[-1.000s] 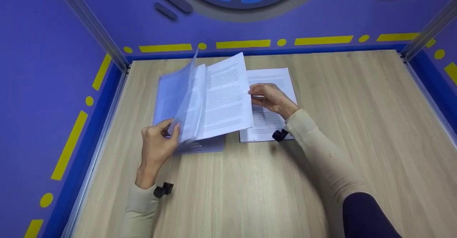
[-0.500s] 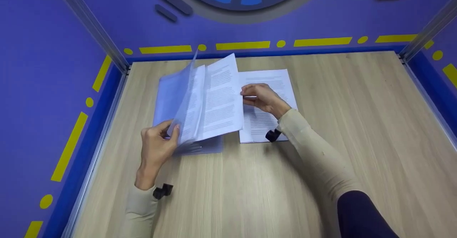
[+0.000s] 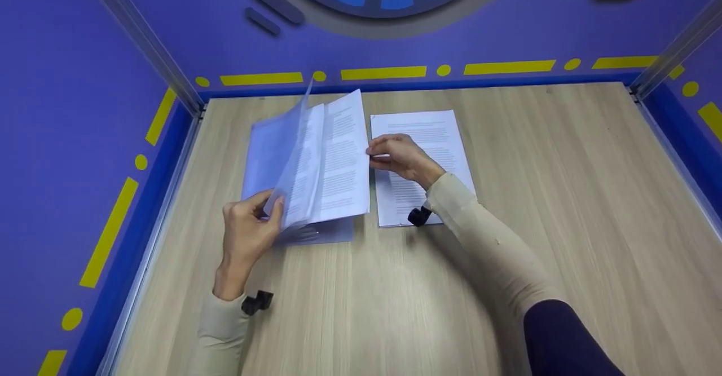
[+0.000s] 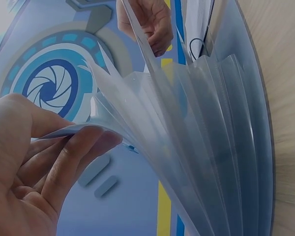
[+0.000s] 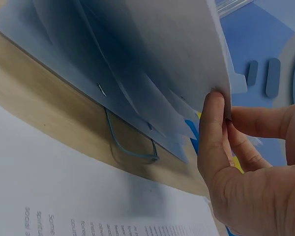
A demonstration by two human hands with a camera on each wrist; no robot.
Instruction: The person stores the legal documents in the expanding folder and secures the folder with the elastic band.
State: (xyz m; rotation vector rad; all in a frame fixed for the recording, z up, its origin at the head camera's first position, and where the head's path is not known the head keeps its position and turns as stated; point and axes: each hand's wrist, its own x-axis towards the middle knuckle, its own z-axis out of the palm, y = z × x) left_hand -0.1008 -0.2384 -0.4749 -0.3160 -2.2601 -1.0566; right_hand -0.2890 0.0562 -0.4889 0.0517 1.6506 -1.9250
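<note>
A translucent blue expanding file folder [image 3: 271,147] lies on the left part of the table, its pleated pockets [image 4: 216,132] fanned apart in the left wrist view. My left hand [image 3: 248,229] pinches the raised front cover near its lower edge, between thumb and fingers. My right hand [image 3: 403,159] holds the right edge of some printed paper [image 3: 342,167], with thumb and fingertips on its two faces in the right wrist view. This paper stands tilted, its left part behind clear plastic inside the folder. Under the right hand, a second stack of printed paper [image 3: 437,133] lies flat on the table.
An elastic cord loop [image 5: 137,156] sticks out from the folder's edge toward the flat stack. Blue panels [image 3: 395,43] with yellow marks wall the wooden table [image 3: 564,195] at the back and both sides. Black wrist mounts [image 3: 256,302] sit on both sleeves.
My right hand has moved left, and the held paper has slid further into the folder. More of the flat stack's left side shows. The left hand keeps its place on the cover.
</note>
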